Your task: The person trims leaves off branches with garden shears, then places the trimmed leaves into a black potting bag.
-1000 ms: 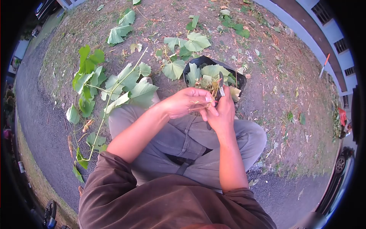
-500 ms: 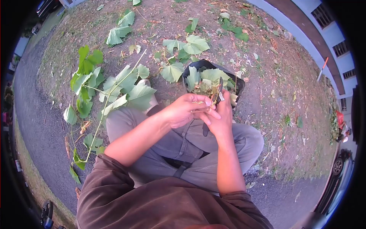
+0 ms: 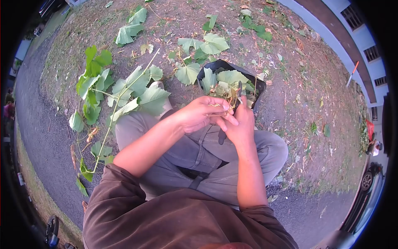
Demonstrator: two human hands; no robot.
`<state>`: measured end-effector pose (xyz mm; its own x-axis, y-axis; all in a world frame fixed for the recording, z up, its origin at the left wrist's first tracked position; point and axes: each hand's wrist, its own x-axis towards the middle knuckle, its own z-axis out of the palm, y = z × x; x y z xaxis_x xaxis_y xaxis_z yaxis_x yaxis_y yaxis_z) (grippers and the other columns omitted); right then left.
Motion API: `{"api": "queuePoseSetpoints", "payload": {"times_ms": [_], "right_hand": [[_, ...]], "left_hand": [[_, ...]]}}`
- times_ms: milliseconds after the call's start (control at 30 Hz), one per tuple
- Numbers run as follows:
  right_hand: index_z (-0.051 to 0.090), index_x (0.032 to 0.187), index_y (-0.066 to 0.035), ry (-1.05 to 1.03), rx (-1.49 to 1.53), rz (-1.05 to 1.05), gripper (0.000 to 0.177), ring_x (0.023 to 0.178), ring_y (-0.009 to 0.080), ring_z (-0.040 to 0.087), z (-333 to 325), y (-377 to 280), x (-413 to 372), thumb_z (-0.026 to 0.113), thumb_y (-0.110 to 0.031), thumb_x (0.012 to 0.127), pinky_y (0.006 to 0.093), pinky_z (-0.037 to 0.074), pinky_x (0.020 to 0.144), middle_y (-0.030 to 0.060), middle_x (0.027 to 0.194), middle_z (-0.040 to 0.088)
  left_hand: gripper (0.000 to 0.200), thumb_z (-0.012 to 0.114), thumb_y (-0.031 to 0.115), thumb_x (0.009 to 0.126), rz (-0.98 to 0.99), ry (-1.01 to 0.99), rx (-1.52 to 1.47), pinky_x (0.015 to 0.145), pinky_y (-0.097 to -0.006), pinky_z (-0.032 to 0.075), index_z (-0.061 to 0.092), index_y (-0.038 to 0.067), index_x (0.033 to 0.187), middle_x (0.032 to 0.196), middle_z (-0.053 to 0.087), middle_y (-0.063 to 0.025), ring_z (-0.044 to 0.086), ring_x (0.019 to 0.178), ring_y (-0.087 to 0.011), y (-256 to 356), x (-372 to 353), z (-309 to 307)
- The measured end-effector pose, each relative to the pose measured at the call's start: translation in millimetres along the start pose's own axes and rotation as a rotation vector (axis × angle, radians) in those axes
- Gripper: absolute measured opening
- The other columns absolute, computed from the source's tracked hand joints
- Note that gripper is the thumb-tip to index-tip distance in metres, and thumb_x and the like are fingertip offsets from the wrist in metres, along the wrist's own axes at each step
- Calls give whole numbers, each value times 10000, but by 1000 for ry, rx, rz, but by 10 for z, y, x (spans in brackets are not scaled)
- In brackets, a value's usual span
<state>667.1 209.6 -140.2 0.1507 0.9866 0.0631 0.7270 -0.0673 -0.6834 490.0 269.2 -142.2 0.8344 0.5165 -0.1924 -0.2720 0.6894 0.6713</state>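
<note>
My left hand (image 3: pixel 201 115) is closed in a pinch on thin yellowish vine stems (image 3: pixel 226 108), above my lap. Right beside it, my right hand (image 3: pixel 241 126) is wrapped round dark pruning shears (image 3: pixel 222 136); one end points up past the fingers and a black handle shows below the palm. The fingers hide most of the tool. Just beyond both hands stands a black container (image 3: pixel 260 89) with green and wilted leaves (image 3: pixel 232 77) in it. A long cut vine (image 3: pixel 120 97) with broad leaves lies to the left, partly against my knee.
Loose grape-like leaves (image 3: pixel 214 43) lie on the dirt ahead, with more leaves (image 3: pixel 132 29) at the far left. Asphalt (image 3: pixel 41 116) runs along the left. A pale wall (image 3: pixel 331 25) borders the far right, and a parked car (image 3: pixel 367 195) stands at the right edge.
Both hands stay close together in nearly the same place, with the stems and the shears still held. The view has shifted very slightly.
</note>
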Motion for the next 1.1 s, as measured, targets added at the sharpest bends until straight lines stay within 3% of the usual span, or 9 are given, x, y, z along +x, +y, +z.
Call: {"api": "queuePoseSetpoints", "payload": {"times_ms": [433, 600, 633, 667, 767, 867, 1000, 1067, 1100], "right_hand": [[502, 1314, 30, -33, 141, 21, 597, 854, 486, 735, 15, -35, -21, 799, -205, 853, 541, 575, 727, 246, 893, 745], [528, 1306, -13, -20, 294, -97, 499, 962, 471, 739, 45, 140, 19, 759, -185, 898, 499, 577, 785, 258, 971, 737], [563, 1265, -23, -103, 380, -36, 408, 961, 373, 757, -16, 110, 33, 729, -142, 912, 437, 568, 795, 197, 1017, 747], [563, 1265, -23, -104, 380, -36, 408, 961, 373, 757, -31, 151, 45, 729, -142, 912, 437, 568, 795, 197, 1017, 747], [582, 1233, -70, -493, 937, 144, 311, 931, 163, 657, -16, 266, 58, 663, -87, 934, 326, 511, 783, 51, 1129, 688], [522, 1426, -46, -621, 1062, 300, 481, 1033, 250, 706, 10, 245, -12, 597, -165, 966, 386, 553, 905, 112, 1148, 693], [483, 1475, -48, -717, 1200, 388, 516, 1113, 325, 711, -48, 116, -11, 533, -227, 994, 491, 566, 1001, 161, 1194, 690], [436, 1520, -48, -872, 1215, 365, 539, 1207, 439, 681, -46, 174, 6, 474, -289, 1038, 595, 531, 1069, 264, 1285, 662], [436, 1520, -48, -873, 1215, 366, 539, 1207, 439, 681, -44, 147, 6, 474, -289, 1038, 595, 531, 1069, 264, 1285, 662]], "left_hand": [[238, 593, 232, 1098, 14, 48, 102, 788, -313, 583, 668, 7, 1120, 1077, 775, -211, 744, 821, -211, 10, 28, -59], [255, 589, 265, 1098, -7, -18, 192, 658, -272, 472, 665, 21, 1116, 799, 645, -47, 598, 665, -137, 142, -23, -92], [244, 572, 255, 1106, -1, 7, 231, 624, -271, 418, 664, 29, 1111, 757, 561, -4, 517, 643, -114, 175, -53, -73], [244, 572, 255, 1106, -1, 8, 231, 624, -271, 418, 664, 29, 1111, 757, 561, -4, 517, 643, -114, 190, -58, -98], [238, 532, 215, 1125, 30, -61, 423, 672, -265, 419, 674, 29, 1079, 786, 550, 17, 513, 694, -100, 245, -58, -140], [241, 519, 206, 1132, 69, -55, 511, 699, -266, 425, 677, 33, 1077, 793, 538, 29, 511, 715, -90, 230, -84, -193], [240, 511, 203, 1136, 62, -14, 559, 721, -264, 435, 677, 37, 1083, 817, 533, 41, 513, 764, -79, 263, -111, -259], [238, 507, 200, 1136, 142, 59, 636, 740, -257, 431, 678, 38, 1102, 837, 531, 54, 497, 800, -68, 269, -90, -273], [230, 504, 194, 1133, 136, 56, 597, 752, -248, 422, 678, 44, 1124, 847, 523, 64, 481, 808, -61, 319, -119, -269]]}}
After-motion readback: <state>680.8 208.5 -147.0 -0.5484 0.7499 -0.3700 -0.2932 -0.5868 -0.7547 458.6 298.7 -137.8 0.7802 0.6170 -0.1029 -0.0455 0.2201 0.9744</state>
